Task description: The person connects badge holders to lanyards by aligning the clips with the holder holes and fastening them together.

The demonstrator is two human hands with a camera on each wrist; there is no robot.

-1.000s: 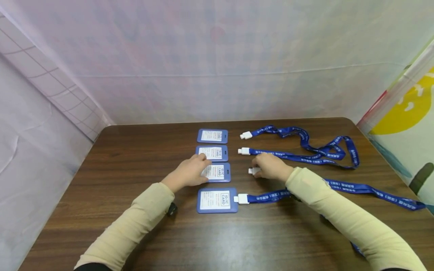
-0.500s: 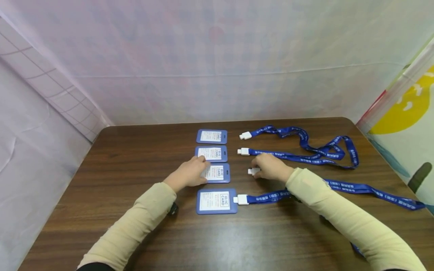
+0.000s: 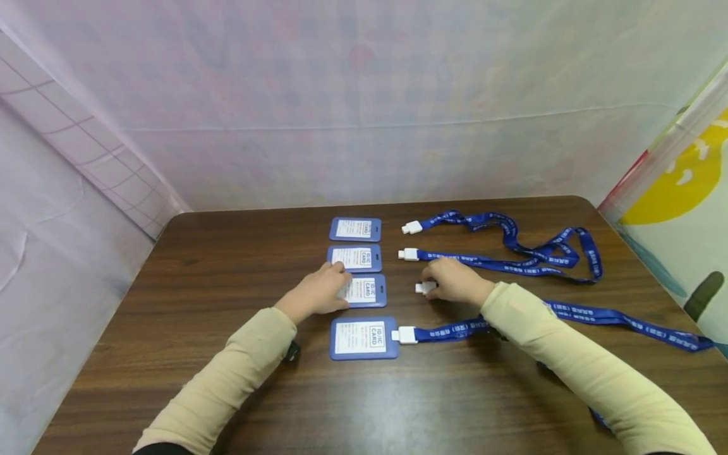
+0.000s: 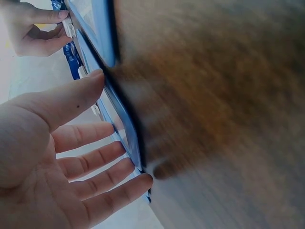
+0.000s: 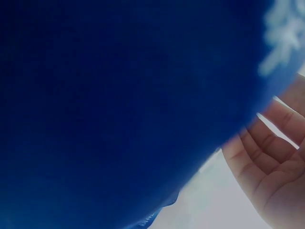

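On the bench [image 3: 227, 253], the left hand [image 3: 316, 291] has loosely spread fingers at the left end of the third holder [image 3: 364, 305] from the far edge, perhaps steadying it. All four blue holders contain a printed white card, and their slots face right, presumably to line up with clips; one clip [image 3: 407, 335] already meets the holder closest to the front edge. The right hand [image 3: 455, 280] pinches a white clip [image 3: 424, 288], apart from the third holder, while lanyards [image 3: 620, 314] trail toward the right edge.
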